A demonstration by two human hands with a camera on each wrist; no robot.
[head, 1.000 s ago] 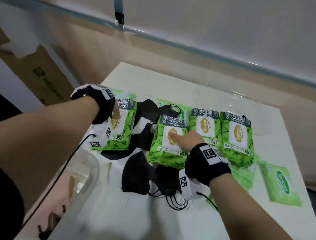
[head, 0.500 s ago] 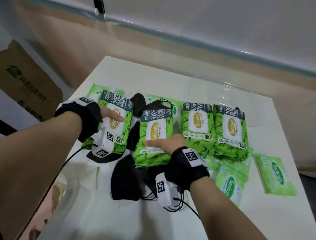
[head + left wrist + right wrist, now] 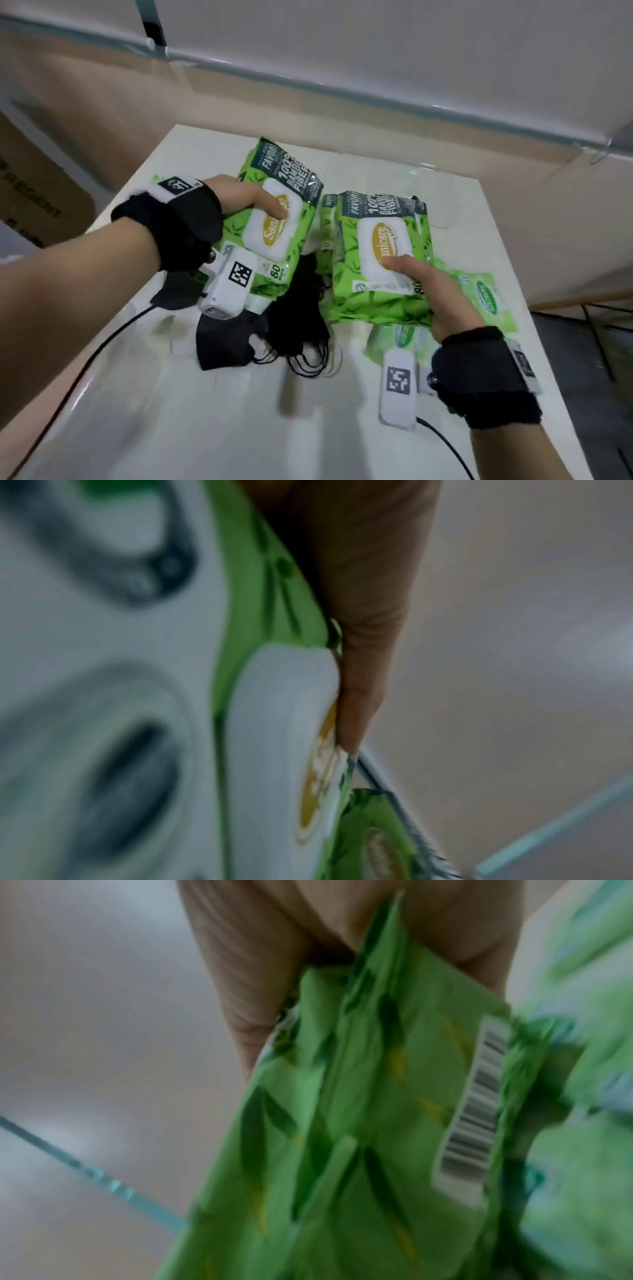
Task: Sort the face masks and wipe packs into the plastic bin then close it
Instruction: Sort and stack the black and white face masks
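Observation:
My left hand (image 3: pixel 251 200) grips a large green wipe pack (image 3: pixel 281 219) and holds it tilted above the table, thumb on its white flap. The left wrist view shows the thumb (image 3: pixel 363 669) against that flap (image 3: pixel 274 737). My right hand (image 3: pixel 435 291) grips a second large green pack (image 3: pixel 376 274), thumb on top and fingers hidden beneath. In the right wrist view, its barcoded underside (image 3: pixel 377 1123) fills the frame. Black face masks (image 3: pixel 294 329) lie piled on the white table (image 3: pixel 239 428) between the hands. The bin is not clearly visible.
Another large green pack (image 3: pixel 329 219) lies behind the right-hand one. Smaller light green wipe packs (image 3: pixel 486 298) lie at the right, near the table's right edge. A cardboard box (image 3: pixel 34 192) stands off the table's left side. A wall runs behind.
Both hands went from resting on packs lying flat to gripping one each and raising it off the table. The left pack now tilts up, and the masks beneath are uncovered.

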